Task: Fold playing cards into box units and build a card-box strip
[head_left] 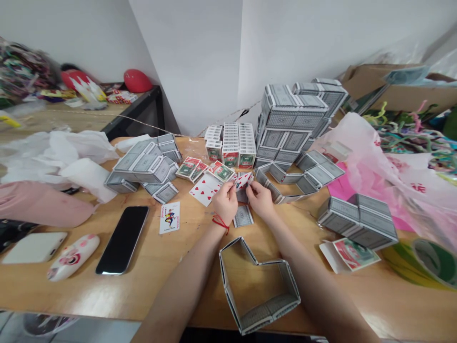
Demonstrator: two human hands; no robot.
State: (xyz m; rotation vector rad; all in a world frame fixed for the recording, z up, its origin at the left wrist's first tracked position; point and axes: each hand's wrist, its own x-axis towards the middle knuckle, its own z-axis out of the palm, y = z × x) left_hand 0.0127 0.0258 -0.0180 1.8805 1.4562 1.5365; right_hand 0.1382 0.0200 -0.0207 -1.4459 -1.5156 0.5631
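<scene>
Head cam (only view): both hands are up over the middle of the table (200,295), w/ a red-pip playing card (244,180) between them. L hand (224,205) has its fingers pinched on the card's left side, R hand (262,197) has its fingers pinched on the right side. Can't tell if it's 1 card or a few, tbh. There's a red string bracelet (220,223) on the L wrist.

Just below the hands is a patterned card (243,216) lying back up. Nearer the edge, btwn the forearms, is a heart-shaped frame (262,308) of folded cards. L of the hands: some hearts cards (204,188) face up, then a joker (169,217), then a black-screened phone (122,240).

Behind the hands, red/green card boxes (230,158) are stacked up, w/ a tall grey card-block tower (285,119) right beside them. Another grey block build (143,164) is off to the L. Far R there's a grey block (357,220), an opened card box (352,255) and a roll of tape (403,262).
</scene>
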